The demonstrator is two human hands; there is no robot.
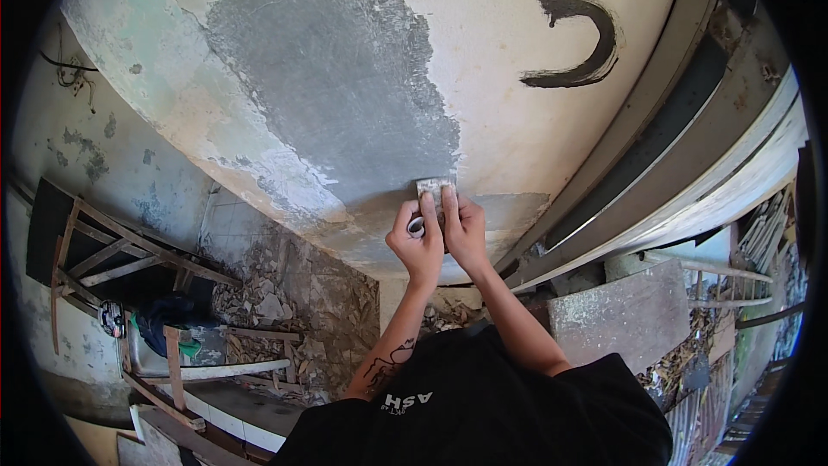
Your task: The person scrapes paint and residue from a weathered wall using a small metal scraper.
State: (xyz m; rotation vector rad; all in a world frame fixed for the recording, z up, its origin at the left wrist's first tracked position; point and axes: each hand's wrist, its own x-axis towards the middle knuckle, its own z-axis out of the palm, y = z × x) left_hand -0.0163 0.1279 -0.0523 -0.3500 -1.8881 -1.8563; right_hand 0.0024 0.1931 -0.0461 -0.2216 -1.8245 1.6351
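Observation:
My two hands are raised together against a cream plastered surface (483, 52). They hold a small scraper (434, 185), its flat blade pressed to the plaster at the lower edge of a big grey scraped patch (336, 78). My left hand (416, 246) is wrapped round the handle below the blade. My right hand (467, 233) lies beside it, fingers stretched up onto the back of the blade. Bare paler plaster (293, 190) shows to the left of the blade.
A black painted mark (580, 17) sits at the upper right of the plaster. A long metal frame (655, 173) runs along the right. Wooden trestles (129, 259), a blue cloth (168, 311) and rubble (285, 302) lie lower left, with a grey slab (621, 315) lower right.

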